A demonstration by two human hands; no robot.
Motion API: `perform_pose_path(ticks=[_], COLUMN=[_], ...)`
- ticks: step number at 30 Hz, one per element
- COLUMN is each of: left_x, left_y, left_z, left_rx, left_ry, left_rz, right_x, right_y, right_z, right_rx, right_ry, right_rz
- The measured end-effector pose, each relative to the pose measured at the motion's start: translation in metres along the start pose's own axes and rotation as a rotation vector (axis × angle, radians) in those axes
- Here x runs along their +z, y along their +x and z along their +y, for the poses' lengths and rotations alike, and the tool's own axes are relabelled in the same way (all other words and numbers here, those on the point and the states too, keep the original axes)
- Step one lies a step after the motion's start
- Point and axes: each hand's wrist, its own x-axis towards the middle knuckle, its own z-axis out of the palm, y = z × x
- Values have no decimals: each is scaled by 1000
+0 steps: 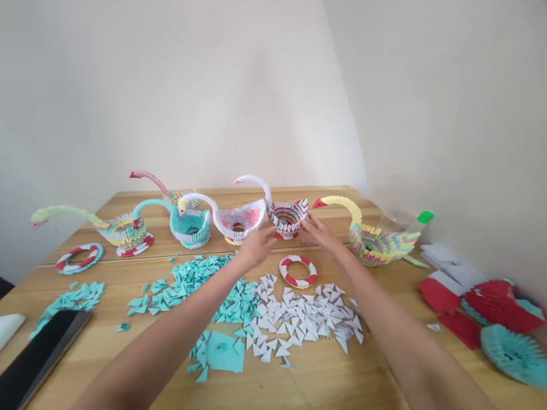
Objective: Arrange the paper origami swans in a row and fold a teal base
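Note:
A multicoloured paper swan (289,216) with a white neck stands at the back of the table, between my two hands. My left hand (259,246) reaches to its lower left, fingers extended beside it. At its right edge is my right hand (320,232), fingers apart; whether they touch the swan is unclear. A white and pink swan (242,219) stands just behind my left hand. Below the hands lies a red and white ring (298,271). White folded pieces (303,319) and turquoise folded pieces (197,279) are spread between my forearms.
A yellow-necked swan (382,241) stands right of my right hand. More swans, including a turquoise one (190,228), line the back left, near another ring (79,258). A tablet (28,372) lies front left. Red paper (439,292) and turquoise fan-like parts (517,351) lie right.

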Motion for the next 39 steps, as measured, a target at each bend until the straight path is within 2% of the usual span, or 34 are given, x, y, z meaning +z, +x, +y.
perform_pose_path(ticks=[1, 2, 5, 7, 9, 13, 16, 20, 28, 34, 39], left_x=[-16, -33, -78, -97, -104, -100, -95, -91, -77, -69, -75], left_y=[1, 6, 34, 58, 79, 104, 112, 118, 121, 119, 116], left_z=[8, 16, 39, 49, 51, 41, 32, 24, 11, 6, 8], left_rx=[30, 62, 113, 188, 216, 161, 119, 94, -54, -89, -55], left_ry=[26, 62, 184, 293, 392, 458, 409, 328, 157, 82, 103], left_rz=[-34, -7, 228, 265, 206, 53, 11, 28, 52, 100, 79], right_x=[0, 0, 1, 2, 4, 9, 11, 10, 8, 11, 11], right_y=[2, 4, 13, 19, 23, 28, 29, 30, 34, 32, 29], right_z=[0, 0, 2, 5, 8, 15, 18, 20, 24, 21, 17], right_rx=[-3, -10, -25, -36, -61, -115, -129, -122, -153, -163, -164], right_ry=[-6, -10, -15, -7, 4, 16, 11, -16, -71, -37, -58], right_rz=[-2, -8, -16, -12, -18, -12, -7, -13, -5, 12, -9])
